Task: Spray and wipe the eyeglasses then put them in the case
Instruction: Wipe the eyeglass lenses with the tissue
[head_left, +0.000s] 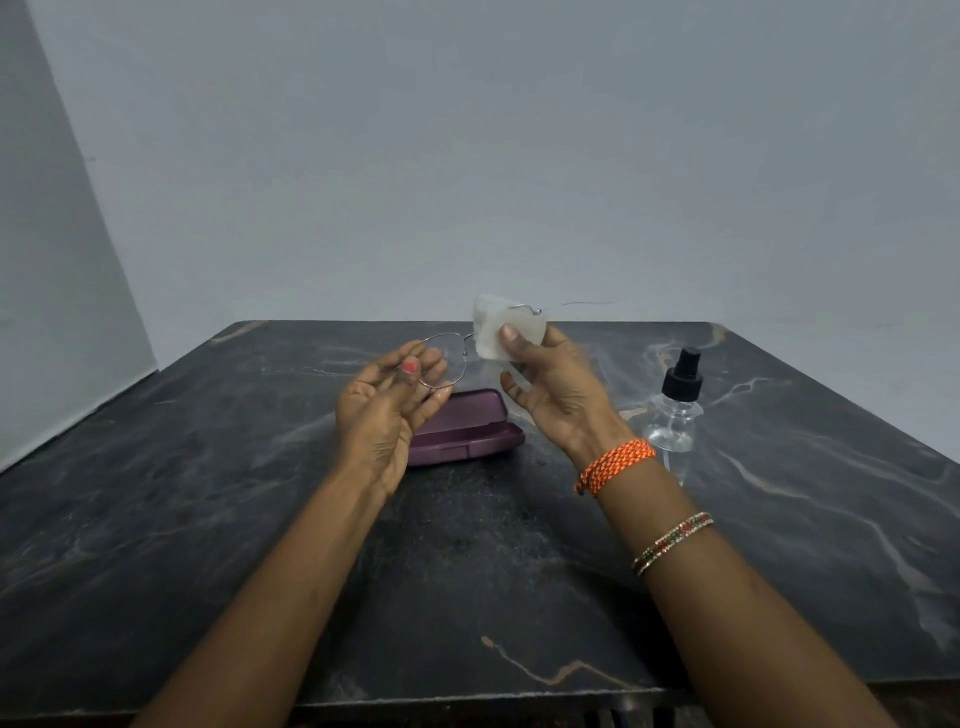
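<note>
Wiping stage now, by the look of it. Eyeglasses (447, 358) are up in the air over the table (208, 519), held between both hands, above the far side of the case (467, 428).

To do this bit well: keep the frame steady w/ the left, pinch the lens from both sides thru the cloth, rub in small circles, light pressure, since that wire frame looks thin and would prob bend if squeezed. Don't let bare fingertips touch the glass.

Left hand (387, 402): fingers curled loosely, thumb and fingertips pinching the rim of the left-side lens, palm facing up.

Right hand (556, 387): closed on a white cloth (491, 332), thumb pressing it over the right-side lens; the lens itself is hidden under the cloth. One temple arm pokes out to the right past the cloth.

Spray bottle (675, 410) stands at right on the table, untouched. Case lies shut, near-centre, so it'll need opening later.
</note>
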